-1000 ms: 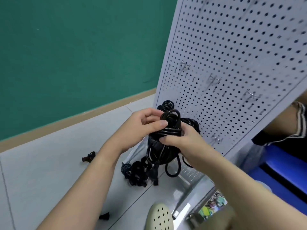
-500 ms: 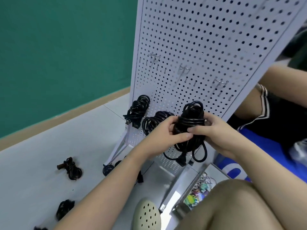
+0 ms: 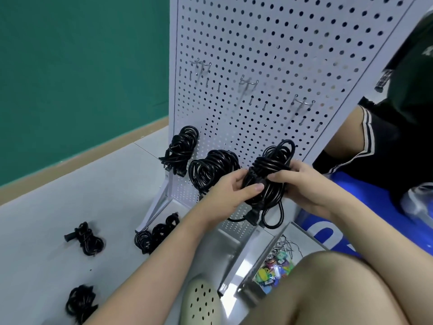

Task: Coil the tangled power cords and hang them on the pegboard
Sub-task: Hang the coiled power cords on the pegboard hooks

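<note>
Two bare hands hold one coiled black power cord (image 3: 269,177) in front of the lower part of the white perforated pegboard (image 3: 269,55). The left hand (image 3: 225,193) curls round the bundle's left side, thumb laid across the glossy rubbery loops; the right hand (image 3: 302,186) wraps it from the right, fingertips pressing the tight wraps at its waist. Its plug (image 3: 251,216) and a loose loop dangle below. Two finished coils already hang low on the board: a slim one (image 3: 181,148) by the left edge and a fatter round one (image 3: 210,170) beside it. Bare metal hooks (image 3: 249,82) jut higher up. On the pale floor (image 3: 46,195) lie more dark bundles (image 3: 86,238), probably also cords, though blurred. A clear box (image 3: 262,266) of colourful small pieces sits near the person's knee.
</note>
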Demonstrator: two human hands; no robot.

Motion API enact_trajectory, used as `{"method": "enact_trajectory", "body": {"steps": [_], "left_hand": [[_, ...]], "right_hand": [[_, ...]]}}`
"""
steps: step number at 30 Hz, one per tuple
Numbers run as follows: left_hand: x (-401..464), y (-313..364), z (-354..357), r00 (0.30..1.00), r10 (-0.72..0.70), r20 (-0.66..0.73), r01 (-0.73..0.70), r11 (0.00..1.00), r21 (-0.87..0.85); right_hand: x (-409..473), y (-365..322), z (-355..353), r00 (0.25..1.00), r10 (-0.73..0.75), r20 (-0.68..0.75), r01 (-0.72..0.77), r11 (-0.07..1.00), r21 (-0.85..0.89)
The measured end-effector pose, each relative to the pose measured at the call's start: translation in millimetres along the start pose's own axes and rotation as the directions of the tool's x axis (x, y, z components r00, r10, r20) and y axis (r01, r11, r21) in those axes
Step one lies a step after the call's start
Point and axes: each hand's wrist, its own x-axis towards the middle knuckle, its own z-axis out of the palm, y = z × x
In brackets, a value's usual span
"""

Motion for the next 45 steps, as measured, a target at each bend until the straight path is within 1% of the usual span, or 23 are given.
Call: {"method": "enact_trajectory", "body": {"steps": [4,7,15,18,27,31,35,38,40,43,45], "left_hand": [[0,-9,-7,1.000,0.006,0.000,-0.006,0.998,0.058],[0,-17,-11,1.000,-0.006,0.006,0.005,0.995,0.095],[6,-33,-5,0.996,-0.008,-0.089,0.019,0.991,0.129],[7,-38,-6,0.994,-0.016,-0.104,0.028,0.993,0.113],[8,-49,-2,0.991,0.007,-0.135,-0.003,1.000,0.025],[5,-50,-8,0.993,0.010,-0.119,-0.007,1.000,0.026],[2,-51,-7,0.994,0.021,-0.109,-0.019,1.000,0.016],[1,-54,-6,0.994,0.022,-0.105,-0.021,1.000,0.010],[0,-53,-6,0.995,0.022,-0.098,-0.021,1.000,0.002],[-1,-48,-4,0.997,0.031,-0.072,-0.035,0.998,-0.057],[0,-48,-1,0.994,0.017,-0.111,-0.025,0.998,-0.066]], "right_hand": [[4,4,1,1.000,0.001,0.031,-0.001,1.000,-0.013],[9,8,1,0.999,0.014,0.049,-0.011,0.998,-0.054],[19,17,1,0.996,0.084,-0.003,-0.084,0.996,-0.040],[20,18,3,0.995,0.095,-0.012,-0.095,0.993,-0.066],[20,14,13,0.997,0.053,-0.059,-0.061,0.986,-0.155],[18,17,12,0.999,0.046,0.005,-0.044,0.976,-0.214],[16,20,11,1.000,0.029,0.009,-0.026,0.971,-0.239],[15,21,10,0.999,0.001,0.034,0.010,0.943,-0.334],[15,20,10,1.000,-0.011,0.027,0.021,0.922,-0.386],[12,17,10,0.999,-0.032,0.039,0.046,0.900,-0.433],[11,15,10,0.998,-0.035,0.059,0.058,0.891,-0.450]]}}
